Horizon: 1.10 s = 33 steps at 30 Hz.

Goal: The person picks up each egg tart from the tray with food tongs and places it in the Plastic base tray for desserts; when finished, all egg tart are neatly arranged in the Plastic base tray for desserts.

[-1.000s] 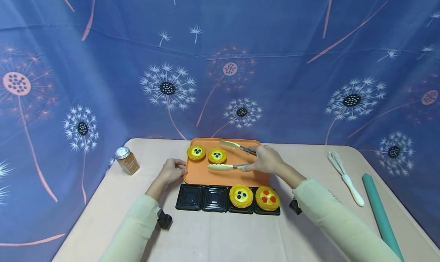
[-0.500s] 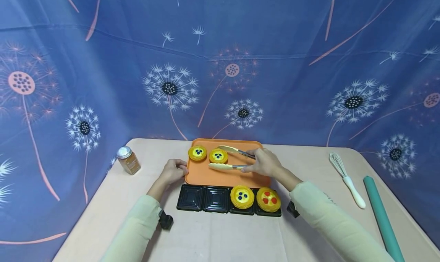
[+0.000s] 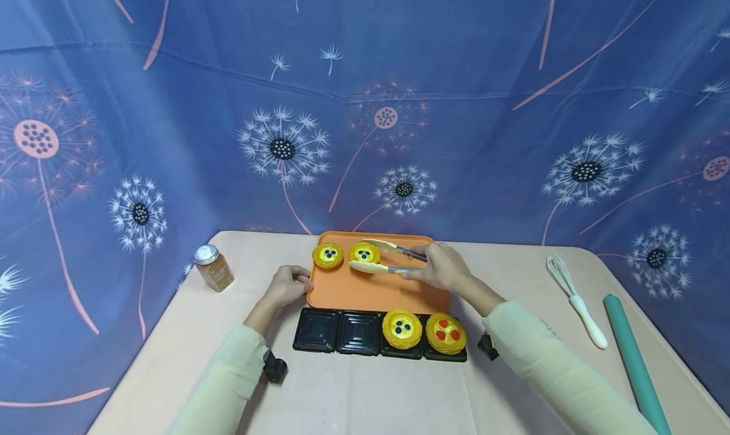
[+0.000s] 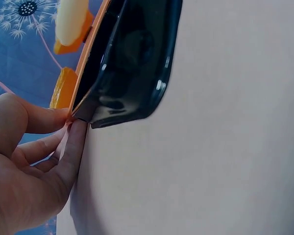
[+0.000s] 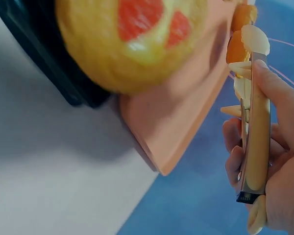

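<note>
My left hand (image 3: 288, 285) pinches the left rim of an orange tray (image 3: 342, 292), the thumb over it and the fingers below, as the left wrist view shows. In my right hand (image 3: 447, 267) is a pair of tongs (image 5: 258, 127) with cream tips, gripped by thumb and fingers. The tong arms stand on either side of an egg tart (image 3: 364, 251) with blue dots, the near tip overlapping its front edge. Another blue-dotted tart (image 3: 327, 256) sits to its left on the tray.
Before the tray lies a black four-section container (image 3: 316, 330). Its right sections hold a blue-dotted tart (image 3: 402, 329) and a red-topped tart (image 3: 446, 333). A spice jar (image 3: 213, 267) stands left; a whisk (image 3: 577, 302) and a green roll (image 3: 635, 359) lie right.
The tong arms have drawn closer together around the right-hand tart on the tray. That tart has shifted slightly upward in the head view. My left hand has stayed at the rim.
</note>
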Motion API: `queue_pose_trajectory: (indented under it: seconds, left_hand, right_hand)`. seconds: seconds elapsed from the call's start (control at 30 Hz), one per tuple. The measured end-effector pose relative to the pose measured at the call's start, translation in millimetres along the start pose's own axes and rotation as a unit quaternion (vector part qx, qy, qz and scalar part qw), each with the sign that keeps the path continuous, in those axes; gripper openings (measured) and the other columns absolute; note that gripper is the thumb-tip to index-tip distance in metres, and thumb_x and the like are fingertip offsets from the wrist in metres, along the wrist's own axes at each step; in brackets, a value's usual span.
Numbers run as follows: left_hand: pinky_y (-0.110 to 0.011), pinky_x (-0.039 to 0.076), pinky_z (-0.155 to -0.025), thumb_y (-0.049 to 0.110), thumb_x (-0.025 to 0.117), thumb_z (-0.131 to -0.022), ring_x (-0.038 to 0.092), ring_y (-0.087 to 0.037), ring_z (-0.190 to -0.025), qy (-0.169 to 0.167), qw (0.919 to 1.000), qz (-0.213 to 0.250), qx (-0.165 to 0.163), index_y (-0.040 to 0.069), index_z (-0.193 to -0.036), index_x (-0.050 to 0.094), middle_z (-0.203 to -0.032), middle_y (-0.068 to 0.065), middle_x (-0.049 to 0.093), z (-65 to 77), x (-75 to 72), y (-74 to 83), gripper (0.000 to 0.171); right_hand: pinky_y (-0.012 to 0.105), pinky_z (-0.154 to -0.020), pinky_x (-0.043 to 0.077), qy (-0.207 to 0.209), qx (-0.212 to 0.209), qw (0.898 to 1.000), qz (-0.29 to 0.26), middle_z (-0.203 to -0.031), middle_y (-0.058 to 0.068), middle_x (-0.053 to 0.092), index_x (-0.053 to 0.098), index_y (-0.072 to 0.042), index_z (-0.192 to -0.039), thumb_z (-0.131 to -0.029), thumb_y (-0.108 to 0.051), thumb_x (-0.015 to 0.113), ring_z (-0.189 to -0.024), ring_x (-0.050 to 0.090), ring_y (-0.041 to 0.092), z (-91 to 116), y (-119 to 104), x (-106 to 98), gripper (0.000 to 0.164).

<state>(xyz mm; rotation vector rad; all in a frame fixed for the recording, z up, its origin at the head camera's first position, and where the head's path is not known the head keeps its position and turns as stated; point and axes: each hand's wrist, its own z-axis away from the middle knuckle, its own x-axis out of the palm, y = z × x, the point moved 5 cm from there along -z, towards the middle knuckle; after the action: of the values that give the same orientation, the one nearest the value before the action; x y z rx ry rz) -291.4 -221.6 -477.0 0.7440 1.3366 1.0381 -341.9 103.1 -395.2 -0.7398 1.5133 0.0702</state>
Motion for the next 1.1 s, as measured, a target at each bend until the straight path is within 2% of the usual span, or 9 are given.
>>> queue_pose_trajectory:
  seconds: [0.1, 0.2, 0.5, 0.63, 0.83, 0.93, 1.0, 1.1]
  left_hand:
    - [-0.024, 0.05, -0.061, -0.005, 0.066, -0.085, 0.057, -0.017, -0.071, -0.001, 1.0, 0.0, -0.002, -0.011, -0.11, 0.063, -0.09, -0.014, 0.063, -0.4, -0.1, -0.7, 0.025]
    - [-0.025, 0.051, -0.062, -0.005, 0.065, -0.086, 0.057, -0.018, -0.073, -0.004, 1.0, 0.002, -0.006, -0.01, -0.111, 0.063, -0.091, -0.014, 0.063, -0.1, 0.4, -0.9, 0.026]
    - [-0.024, 0.049, -0.062, -0.005, 0.065, -0.085, 0.055, -0.017, -0.073, -0.002, 0.9999, -0.001, -0.012, -0.011, -0.111, 0.063, -0.09, -0.013, 0.061, 1.3, 0.8, -1.0, 0.027]
    - [-0.024, 0.049, -0.061, -0.005, 0.065, -0.085, 0.055, -0.018, -0.073, -0.003, 0.9999, -0.001, -0.013, -0.011, -0.112, 0.063, -0.09, -0.013, 0.061, 1.2, 1.6, -1.2, 0.028]
    - [-0.025, 0.049, -0.061, -0.005, 0.065, -0.085, 0.055, -0.017, -0.073, 0.0, 1.0, -0.002, -0.008, -0.01, -0.111, 0.063, -0.089, -0.012, 0.061, 0.9, 1.0, -2.3, 0.026]
    - [-0.025, 0.048, -0.061, -0.004, 0.065, -0.085, 0.055, -0.017, -0.073, 0.003, 1.0, -0.007, -0.004, -0.011, -0.11, 0.063, -0.089, -0.012, 0.061, 1.4, 0.2, -1.8, 0.026]
    - [-0.024, 0.048, -0.062, -0.004, 0.065, -0.085, 0.055, -0.016, -0.073, 0.004, 0.9999, -0.009, -0.004, -0.01, -0.11, 0.063, -0.089, -0.012, 0.061, 1.7, 0.3, -1.6, 0.026]
    - [-0.024, 0.048, -0.062, -0.004, 0.065, -0.085, 0.055, -0.016, -0.072, 0.002, 0.9999, -0.011, -0.005, -0.01, -0.11, 0.063, -0.089, -0.012, 0.062, 2.8, 1.1, -1.1, 0.026]
  right_hand:
    - [0.026, -0.043, 0.02, 0.004, -0.01, 1.0, 0.007, -0.048, -0.005, 0.037, 0.065, -0.002, -0.129, -0.079, -0.043, 0.083, -0.043, 0.018, 0.01, -1, -1, -8, 0.067]
    - [0.026, -0.042, 0.018, 0.002, -0.011, 1.0, 0.009, -0.044, -0.006, 0.027, 0.064, -0.002, -0.131, -0.08, -0.043, 0.082, -0.042, 0.016, 0.01, -1, -2, -14, 0.068]
    - [0.026, -0.043, 0.018, 0.006, -0.024, 0.999, 0.027, -0.047, -0.007, 0.024, 0.064, -0.001, -0.13, -0.079, -0.046, 0.082, -0.044, 0.016, 0.01, 8, -12, -38, 0.07]
    - [0.025, -0.043, 0.018, 0.013, -0.042, 0.999, 0.031, -0.048, -0.007, 0.026, 0.065, 0.0, -0.128, -0.078, -0.045, 0.082, -0.044, 0.017, 0.009, 15, -20, -49, 0.069]
    - [0.024, -0.042, 0.017, 0.0, -0.069, 0.997, 0.025, -0.045, -0.008, 0.028, 0.065, -0.001, -0.13, -0.079, -0.044, 0.082, -0.042, 0.016, 0.009, 30, -34, -58, 0.069]
    - [0.024, -0.041, 0.018, -0.004, -0.086, 0.996, 0.019, -0.051, -0.006, 0.045, 0.065, -0.001, -0.129, -0.079, -0.042, 0.083, -0.041, 0.018, 0.008, 39, -41, -59, 0.067]
    - [0.023, -0.041, 0.02, 0.001, -0.097, 0.995, 0.022, -0.064, -0.002, 0.06, 0.066, -0.002, -0.128, -0.078, -0.042, 0.083, -0.042, 0.02, 0.007, 46, -44, -60, 0.066]
    - [0.023, -0.041, 0.023, 0.005, -0.108, 0.994, 0.024, -0.075, 0.001, 0.068, 0.067, -0.003, -0.126, -0.078, -0.04, 0.084, -0.042, 0.025, 0.005, 56, -47, -60, 0.064]
